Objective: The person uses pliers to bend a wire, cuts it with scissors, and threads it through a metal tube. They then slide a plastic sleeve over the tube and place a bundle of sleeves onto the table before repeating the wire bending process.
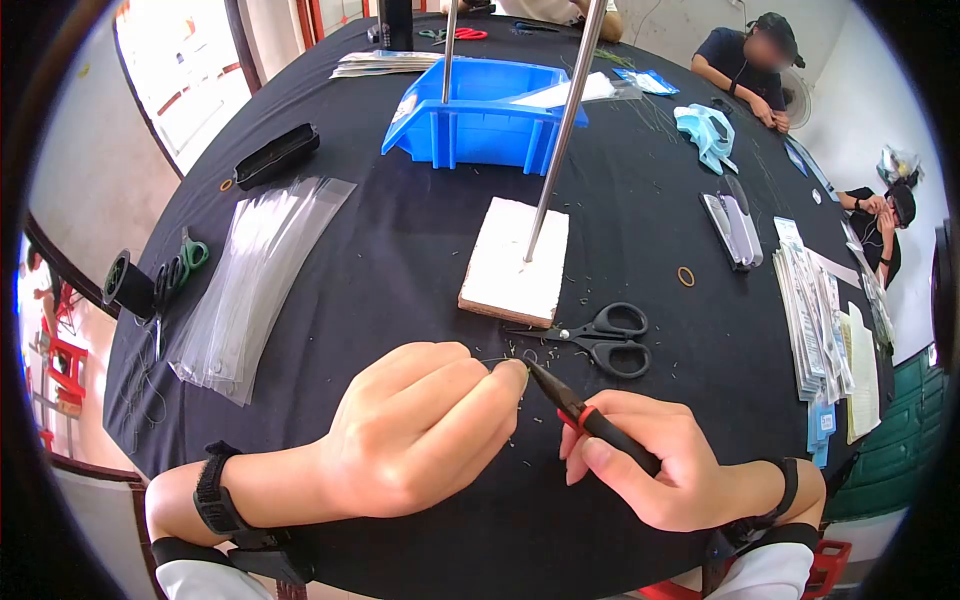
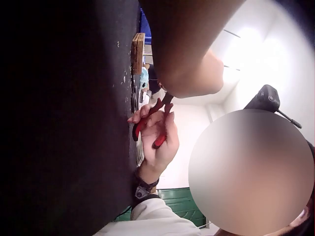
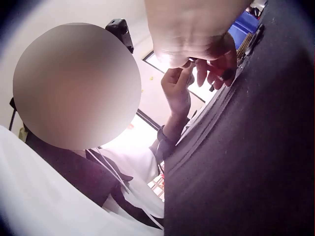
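In the head view my right hand point(image 1: 650, 455) grips needle-nose pliers point(image 1: 565, 397) by their red and black handles. The pliers' tips meet the fingertips of my left hand point(image 1: 420, 430), which is curled and pinches a thin line point(image 1: 492, 360) with a small loop at its end. Most of that line is hidden by the fingers. From the left wrist view, the handles of the pliers point(image 2: 160, 140) stand spread within the right hand point(image 2: 160, 147). Black scissors point(image 1: 610, 340) lie just beyond the pliers, their blades pointing left.
A white block point(image 1: 515, 250) with a metal rod point(image 1: 560, 150) stands ahead, before a blue bin point(image 1: 480, 130). Clear plastic sleeves point(image 1: 265, 280) lie left, near green-handled scissors point(image 1: 190, 255) and a black spool point(image 1: 128, 285). A stapler point(image 1: 733, 230) and packets point(image 1: 805, 310) lie right. Other people sit around the table.
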Motion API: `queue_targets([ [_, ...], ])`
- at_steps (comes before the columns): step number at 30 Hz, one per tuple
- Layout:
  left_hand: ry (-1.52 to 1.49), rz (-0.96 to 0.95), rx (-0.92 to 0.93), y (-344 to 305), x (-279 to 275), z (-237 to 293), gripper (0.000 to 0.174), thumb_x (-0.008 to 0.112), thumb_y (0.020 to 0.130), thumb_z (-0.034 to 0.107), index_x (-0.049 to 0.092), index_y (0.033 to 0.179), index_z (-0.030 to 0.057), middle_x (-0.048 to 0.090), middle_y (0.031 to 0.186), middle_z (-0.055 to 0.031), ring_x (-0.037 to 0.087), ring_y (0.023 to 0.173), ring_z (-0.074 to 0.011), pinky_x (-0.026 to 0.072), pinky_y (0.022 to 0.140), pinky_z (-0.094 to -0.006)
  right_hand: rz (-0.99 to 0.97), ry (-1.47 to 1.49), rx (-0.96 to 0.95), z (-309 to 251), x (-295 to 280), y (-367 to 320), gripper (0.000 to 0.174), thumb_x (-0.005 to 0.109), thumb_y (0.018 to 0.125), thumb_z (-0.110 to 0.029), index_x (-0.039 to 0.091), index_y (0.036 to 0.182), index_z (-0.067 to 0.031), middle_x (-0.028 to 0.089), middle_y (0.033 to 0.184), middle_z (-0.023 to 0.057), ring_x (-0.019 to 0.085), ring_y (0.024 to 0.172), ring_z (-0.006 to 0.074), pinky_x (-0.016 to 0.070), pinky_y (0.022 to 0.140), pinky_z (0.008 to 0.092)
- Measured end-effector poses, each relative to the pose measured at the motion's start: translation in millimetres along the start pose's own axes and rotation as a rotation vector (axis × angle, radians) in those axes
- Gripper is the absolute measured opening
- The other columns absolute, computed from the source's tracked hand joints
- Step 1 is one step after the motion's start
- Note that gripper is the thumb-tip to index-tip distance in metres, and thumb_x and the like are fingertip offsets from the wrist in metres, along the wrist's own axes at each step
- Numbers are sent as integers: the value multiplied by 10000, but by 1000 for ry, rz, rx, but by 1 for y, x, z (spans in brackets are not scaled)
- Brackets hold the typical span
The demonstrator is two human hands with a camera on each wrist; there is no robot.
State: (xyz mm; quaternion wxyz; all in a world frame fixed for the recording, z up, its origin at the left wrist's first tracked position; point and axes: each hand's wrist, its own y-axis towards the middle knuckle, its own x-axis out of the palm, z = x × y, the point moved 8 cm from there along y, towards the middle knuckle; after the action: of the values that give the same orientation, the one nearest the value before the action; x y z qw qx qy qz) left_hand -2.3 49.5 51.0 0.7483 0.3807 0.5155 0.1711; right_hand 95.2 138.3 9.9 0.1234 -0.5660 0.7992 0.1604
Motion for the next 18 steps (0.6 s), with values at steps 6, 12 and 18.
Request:
queue_targets([
  [6, -41, 67, -39, 2, 0, -1, 192, 653, 636, -99, 599, 817, -64, 474, 530, -72, 467, 424, -206, 374, 423, -294, -9, -113, 43, -1, -3, -3, 175, 552, 875, -106, 603, 763, 18, 556, 678, 78, 543, 567, 162, 411, 515, 273],
  [12, -199, 72, -328, -1, -2, -18, 120, 640, 705, -62, 615, 819, -34, 499, 535, -55, 469, 439, -110, 355, 423, -240, -27, -20, -105, -6, -3, 2, 173, 562, 864, -104, 602, 821, 59, 582, 813, 115, 584, 665, 180, 453, 594, 266],
  [18, -862, -27, -1080, -31, 26, -46, 77, 605, 823, 40, 617, 831, -36, 571, 670, -1, 470, 610, -8, 342, 511, -176, -6, -106, -139, -4, -4, 4, 182, 579, 853, -103, 617, 881, 74, 582, 914, 149, 599, 746, 207, 471, 660, 271],
])
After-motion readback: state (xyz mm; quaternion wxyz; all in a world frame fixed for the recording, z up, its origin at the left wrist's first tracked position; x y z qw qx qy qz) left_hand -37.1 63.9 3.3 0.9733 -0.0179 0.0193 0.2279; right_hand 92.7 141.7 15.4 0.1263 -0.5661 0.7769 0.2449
